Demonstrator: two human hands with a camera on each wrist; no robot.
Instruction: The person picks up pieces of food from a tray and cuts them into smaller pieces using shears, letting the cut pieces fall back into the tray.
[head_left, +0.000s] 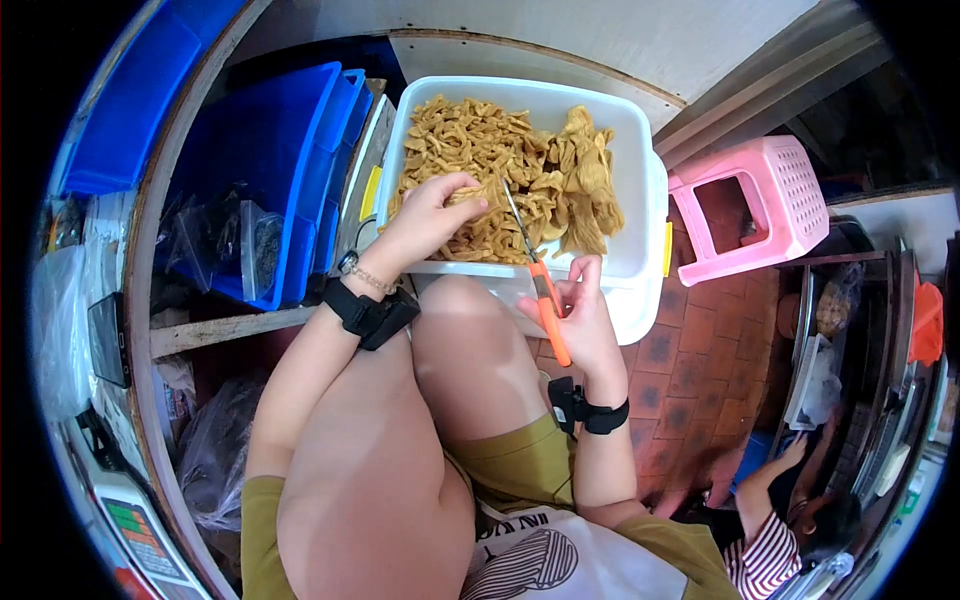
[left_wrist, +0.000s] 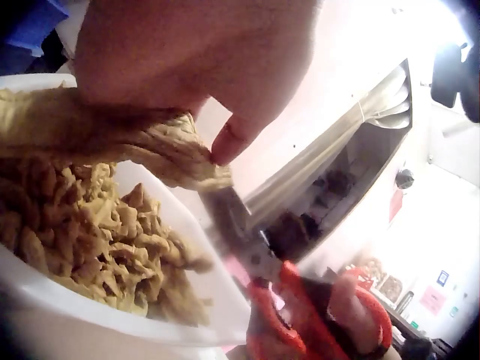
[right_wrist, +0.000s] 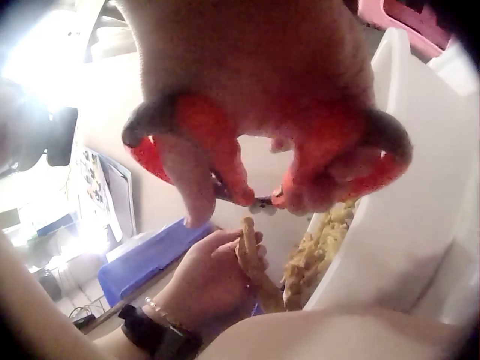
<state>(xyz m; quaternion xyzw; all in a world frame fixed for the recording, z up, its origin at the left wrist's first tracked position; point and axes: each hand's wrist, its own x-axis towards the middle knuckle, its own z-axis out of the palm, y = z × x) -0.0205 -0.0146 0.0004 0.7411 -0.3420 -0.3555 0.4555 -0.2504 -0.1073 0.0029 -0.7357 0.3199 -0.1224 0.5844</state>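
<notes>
Both hands are bare. Beyond the left hand (head_left: 432,222), left of centre in the frame, come a small round dark piece with a pale rim (head_left: 348,263), a thin beaded bracelet (head_left: 377,283), and then a wide black strap (head_left: 346,306) carrying a boxy black unit (head_left: 388,322). Below the right hand (head_left: 585,318), right of centre, a similar black band (head_left: 606,417) bears its own dark block (head_left: 567,400). Olive-green shorts (head_left: 510,462) show at lower centre. The white shirt (head_left: 620,560) at the bottom edge has black capitals, partly cut off, over a striped, rounded line drawing (head_left: 535,562). Its olive sleeves (head_left: 690,545) occupy the lower left and lower right.
</notes>
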